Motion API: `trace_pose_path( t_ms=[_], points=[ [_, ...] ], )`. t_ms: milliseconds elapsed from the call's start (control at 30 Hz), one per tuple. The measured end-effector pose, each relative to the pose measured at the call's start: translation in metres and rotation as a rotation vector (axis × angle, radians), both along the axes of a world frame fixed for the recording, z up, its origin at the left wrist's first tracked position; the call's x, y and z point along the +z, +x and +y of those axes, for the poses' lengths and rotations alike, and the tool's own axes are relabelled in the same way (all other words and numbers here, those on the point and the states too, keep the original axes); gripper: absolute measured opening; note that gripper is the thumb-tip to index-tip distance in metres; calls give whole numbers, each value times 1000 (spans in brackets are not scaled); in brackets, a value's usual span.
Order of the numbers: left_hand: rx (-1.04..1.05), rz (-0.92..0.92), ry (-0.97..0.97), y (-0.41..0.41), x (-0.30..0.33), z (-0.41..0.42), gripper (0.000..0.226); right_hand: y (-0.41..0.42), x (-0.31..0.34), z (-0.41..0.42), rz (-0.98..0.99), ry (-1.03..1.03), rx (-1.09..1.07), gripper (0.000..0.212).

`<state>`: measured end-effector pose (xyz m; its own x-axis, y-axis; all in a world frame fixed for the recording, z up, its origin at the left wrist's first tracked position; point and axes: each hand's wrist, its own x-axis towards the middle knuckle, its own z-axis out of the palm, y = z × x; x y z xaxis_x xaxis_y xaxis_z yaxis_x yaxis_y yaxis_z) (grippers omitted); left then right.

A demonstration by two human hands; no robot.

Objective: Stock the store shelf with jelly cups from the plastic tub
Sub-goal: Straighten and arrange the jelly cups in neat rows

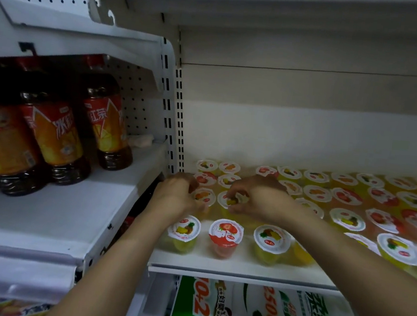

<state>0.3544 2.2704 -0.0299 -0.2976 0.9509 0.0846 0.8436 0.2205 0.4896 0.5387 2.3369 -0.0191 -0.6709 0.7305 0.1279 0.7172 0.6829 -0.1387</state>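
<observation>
From my head camera, both my arms reach up onto the white shelf [216, 264] where the jelly cups [327, 196] stand in rows, running from the slotted upright at the left off to the right edge. My left hand [176, 193] sits at the left end of the rows, fingers curled inward around an orange-lidded cup [204, 196] in the third row from the back; that grip looks clasped on the cup's side, though my knuckles hide most of the contact. My right hand [257, 199] is just beside it, fingers and thumb bent down and pinching the rim of a yellow cup [231, 201] with a pineapple lid, so this grip is grasping that cup. The two cups stand next to each other, nearly touching.

In front of my hands, along the shelf's front edge, stand a pineapple cup [183, 232], a strawberry cup [225, 237] and another yellow cup [270, 243], each upright and a little apart from its neighbour.

The plastic tub does not show from this angle.

To the left, on a neighbouring shelf, stand dark iced-tea bottles [50, 136] with red and orange labels. Below the jelly shelf lie green-and-white tissue packs [263, 315].
</observation>
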Motion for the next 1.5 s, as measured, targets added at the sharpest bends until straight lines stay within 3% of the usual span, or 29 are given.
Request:
trace_pose_path(
  t_ms=[467, 600, 700, 800, 933, 1167, 1500],
  points=[
    [11, -12, 70, -1, 0, -5, 51, -1, -3, -12, 54, 88, -48, 33],
    [-67, -175, 172, -5, 1, -25, 27, 10, 9, -31, 222, -81, 87, 34],
    [-117, -278, 251, -3, -1, -47, 19, 18, 12, -48, 103, -107, 155, 44],
    [-142, -269, 205, -2, -8, -66, 23, 20, 4, -59, -54, 25, 119, 54],
    [-160, -102, 118, -3, -17, -76, 44, 19, -8, -65, -48, 139, 76, 44],
    [-135, -84, 231, 8, -28, -62, 26, 16, -15, -63, -79, 231, -36, 42],
    [-112, -56, 288, 14, -36, -52, 27, 12, -15, -63, -84, 226, -63, 42]
  ],
)
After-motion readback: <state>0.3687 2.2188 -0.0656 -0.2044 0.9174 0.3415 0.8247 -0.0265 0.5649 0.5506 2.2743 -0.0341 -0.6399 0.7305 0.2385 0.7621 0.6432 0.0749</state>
